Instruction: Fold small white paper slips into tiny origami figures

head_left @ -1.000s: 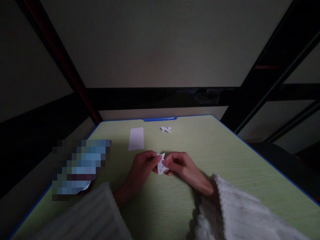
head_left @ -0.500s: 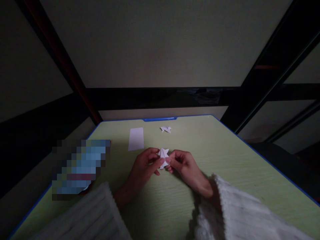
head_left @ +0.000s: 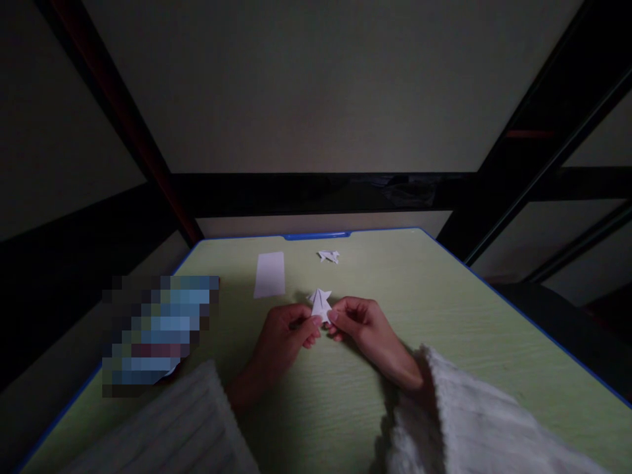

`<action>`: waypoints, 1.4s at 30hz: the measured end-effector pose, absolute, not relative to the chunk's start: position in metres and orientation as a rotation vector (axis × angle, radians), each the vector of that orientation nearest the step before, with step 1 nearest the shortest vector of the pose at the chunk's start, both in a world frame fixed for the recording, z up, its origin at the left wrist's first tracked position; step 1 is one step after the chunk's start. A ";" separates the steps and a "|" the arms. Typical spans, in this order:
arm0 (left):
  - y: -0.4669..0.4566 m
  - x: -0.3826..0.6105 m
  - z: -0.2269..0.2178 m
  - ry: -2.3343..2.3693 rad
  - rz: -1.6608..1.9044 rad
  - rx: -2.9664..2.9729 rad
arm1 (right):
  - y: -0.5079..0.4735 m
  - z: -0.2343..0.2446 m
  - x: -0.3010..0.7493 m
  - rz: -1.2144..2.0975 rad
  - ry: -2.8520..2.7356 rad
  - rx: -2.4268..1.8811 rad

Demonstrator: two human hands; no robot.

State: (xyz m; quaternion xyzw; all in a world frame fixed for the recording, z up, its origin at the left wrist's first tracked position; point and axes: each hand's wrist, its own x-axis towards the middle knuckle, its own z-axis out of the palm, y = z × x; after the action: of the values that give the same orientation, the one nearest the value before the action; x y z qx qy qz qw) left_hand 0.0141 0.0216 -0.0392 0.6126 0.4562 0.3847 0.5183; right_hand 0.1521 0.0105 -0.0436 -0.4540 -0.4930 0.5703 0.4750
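Between my two hands is a small white folded-paper figure [head_left: 320, 303], held a little above the tabletop, with pointed flaps at its far end. My left hand [head_left: 291, 327] pinches its near left edge between thumb and fingers. On the near right edge, my right hand [head_left: 359, 321] pinches it the same way. The two thumbs lie close together at the near end, covering part of the folds. Beyond them, another white folded-paper figure [head_left: 328, 256] lies on the table.
A white sheet of paper [head_left: 270, 274] lies flat at the far left of the middle. Nearer on the left is a blurred-out bluish object [head_left: 162, 332]. The pale green table [head_left: 444, 316] has a blue edge and a blue ledge [head_left: 317, 236] at the back, close to a panelled wall.
My left fingers have shifted down to the near edge of the folded-paper figure, and its near end now looks folded up. The right hand has barely moved.
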 end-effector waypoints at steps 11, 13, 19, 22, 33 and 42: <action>0.030 0.013 -0.039 1.084 1.033 1.163 | 0.011 -0.042 0.153 1.419 -1.273 -1.097; 0.030 0.014 -0.039 1.085 1.044 1.154 | 0.010 -0.043 0.153 1.409 -1.326 -1.109; 0.028 0.013 -0.038 1.151 1.089 1.296 | 0.007 -0.043 0.152 1.328 -1.427 -1.184; 0.028 0.013 -0.037 1.178 1.122 1.382 | 0.005 -0.042 0.151 1.279 -1.479 -1.214; 0.029 0.011 -0.038 1.211 1.159 1.246 | 0.025 -0.043 0.179 0.826 -1.693 -1.526; 0.028 0.011 -0.038 1.185 1.121 1.279 | 0.008 -0.034 0.176 0.302 -2.103 -1.287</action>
State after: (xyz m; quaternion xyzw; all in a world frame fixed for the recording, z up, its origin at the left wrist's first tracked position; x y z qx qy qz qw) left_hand 0.0113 0.0283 -0.0378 0.5310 0.4921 0.4655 0.5091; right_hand 0.1760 0.0080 -0.0341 -0.4904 -0.8013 0.1151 0.3227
